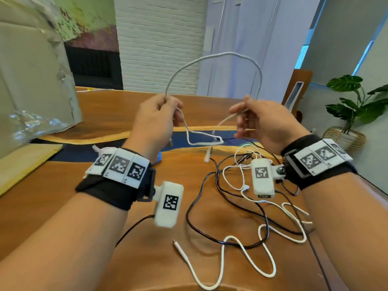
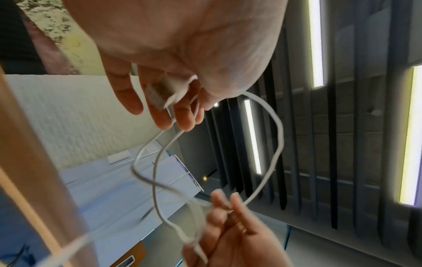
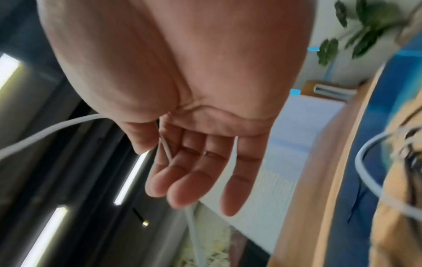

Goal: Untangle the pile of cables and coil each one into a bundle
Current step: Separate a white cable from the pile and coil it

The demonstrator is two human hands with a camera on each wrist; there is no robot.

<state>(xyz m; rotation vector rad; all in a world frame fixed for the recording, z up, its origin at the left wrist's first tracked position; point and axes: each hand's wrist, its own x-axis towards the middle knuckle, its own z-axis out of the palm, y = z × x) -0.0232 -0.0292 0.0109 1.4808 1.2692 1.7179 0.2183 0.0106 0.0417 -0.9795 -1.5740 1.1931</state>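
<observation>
hands are raised above the wooden table [image 1: 63,185]: your left hand [image 1: 156,116] is pinching the grey cable [image 1: 210,56], your right hand [image 1: 260,122] is gripping its other side, arching it overhead, while tangled cables [image 1: 252,223] are lying below

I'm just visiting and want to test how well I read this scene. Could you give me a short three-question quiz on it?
1. True or false: the grey cable arches in the air between the left hand and the right hand.
2. Which cables on the table lie tangled together? A) black and white B) red and green C) blue and yellow
3. Fill in: a loose white connector lies on the table near the ____ forearm.

Key: 1 true; 2 A, the black cable and the white cable; 3 left.
</observation>
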